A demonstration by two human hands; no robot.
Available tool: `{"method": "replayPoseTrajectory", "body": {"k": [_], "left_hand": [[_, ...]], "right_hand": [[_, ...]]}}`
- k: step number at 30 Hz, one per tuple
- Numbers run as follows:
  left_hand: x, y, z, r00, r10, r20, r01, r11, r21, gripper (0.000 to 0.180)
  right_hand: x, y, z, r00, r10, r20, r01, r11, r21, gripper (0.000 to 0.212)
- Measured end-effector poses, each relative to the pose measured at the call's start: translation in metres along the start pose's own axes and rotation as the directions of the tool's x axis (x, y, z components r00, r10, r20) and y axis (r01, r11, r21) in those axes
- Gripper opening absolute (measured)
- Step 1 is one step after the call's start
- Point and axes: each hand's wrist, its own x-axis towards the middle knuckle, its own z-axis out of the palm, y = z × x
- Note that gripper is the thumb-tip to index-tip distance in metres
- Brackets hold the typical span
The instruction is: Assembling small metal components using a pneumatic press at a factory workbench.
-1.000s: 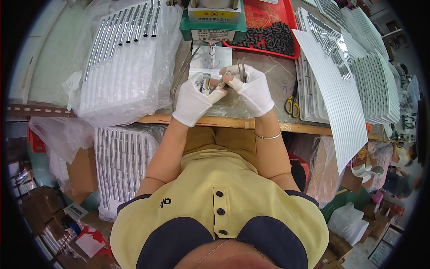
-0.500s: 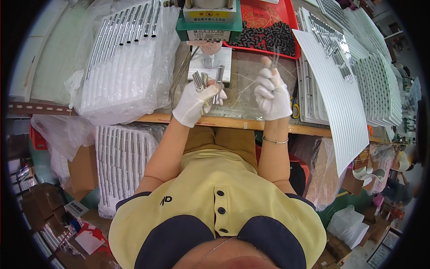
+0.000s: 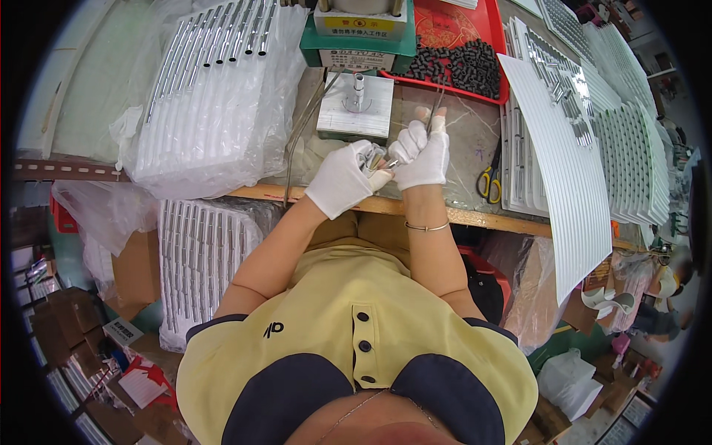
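My left hand (image 3: 343, 180), in a white glove with bare fingertips, is closed around several short shiny metal tubes (image 3: 371, 158). Close against it, my gloved right hand (image 3: 421, 154) is closed on slim metal tweezers (image 3: 436, 111), whose tips point up towards the red tray. A tube end (image 3: 393, 164) shows between the two hands; which one grips it I cannot tell. Beyond them, a single metal tube (image 3: 359, 87) stands upright on a pale metal block (image 3: 354, 113) below a green press (image 3: 359, 50).
The red tray (image 3: 501, 67) at the back holds many small black plugs (image 3: 463, 68). Yellow-handled scissors (image 3: 489, 184) lie right of my hands. Ribbed white trays (image 3: 556, 170) lean at the right. Plastic-wrapped long tubes (image 3: 215, 111) lie left, and dark cables (image 3: 298, 126) run beside the block.
Both hands have come together nearer the table's front edge, the right moving left with the tweezers. The block and upright tube are now in plain sight; the pinkish part above the block no longer shows.
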Motion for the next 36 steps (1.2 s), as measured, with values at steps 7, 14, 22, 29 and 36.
{"method": "replayPoseTrajectory", "body": {"k": [7, 14, 22, 29, 36], "left_hand": [[0.010, -0.019, -0.033, 0.928, 0.285, -0.239, -0.280, 0.958, 0.058, 0.026], [0.077, -0.008, -0.050, 0.834, 0.294, -0.467, -0.241, 0.955, 0.170, 0.046], [0.090, -0.012, -0.044, 0.872, 0.252, -0.420, -0.165, 0.959, 0.232, 0.043], [0.034, 0.009, -0.041, 0.993, 0.005, 0.120, 0.031, 0.955, -0.294, 0.026], [0.014, -0.025, -0.002, 0.919, -0.096, 0.381, 0.380, 0.468, -0.798, 0.024]], "right_hand": [[0.036, -0.046, -0.001, 0.960, -0.280, 0.010, 0.276, 0.939, -0.203, 0.041], [0.072, 0.009, 0.019, 0.979, -0.200, 0.046, 0.205, 0.938, -0.280, 0.038], [0.073, 0.021, 0.015, 0.997, 0.076, -0.018, -0.076, 0.997, -0.004, 0.036], [0.043, -0.004, 0.018, 0.970, 0.039, 0.241, -0.079, 0.984, 0.159, 0.039], [0.030, 0.004, -0.009, 0.794, 0.215, 0.568, -0.405, 0.885, 0.231, 0.042]]}}
